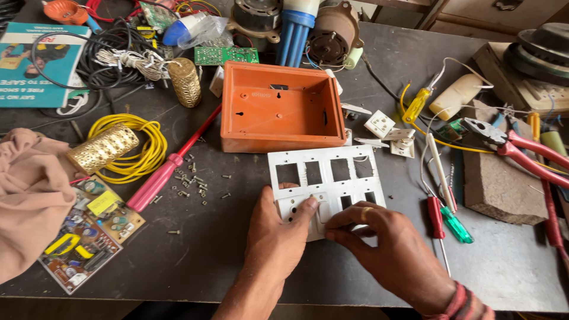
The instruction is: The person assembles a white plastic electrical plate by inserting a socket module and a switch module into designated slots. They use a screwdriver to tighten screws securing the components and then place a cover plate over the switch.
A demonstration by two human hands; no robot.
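A white switch plate (332, 173) with several rectangular cut-outs lies flat near the table's front, just below an open orange plastic box (278, 109). My left hand (274, 237) rests on the plate's lower left part, thumb pressing a white socket piece (301, 208) set in it. My right hand (385, 249) pinches the plate's lower edge beside that piece, a ring on one finger and a red thread band at the wrist. Loose white switches (379, 124) lie to the right of the box.
A red-handled screwdriver (163, 175) and scattered screws (189, 184) lie left of the plate, next to a yellow wire coil (145, 145). Circuit boards (89, 231) and a cloth (29, 195) are far left. Red pliers (521, 151), small screwdrivers (444, 213), a brick (501, 184) sit right.
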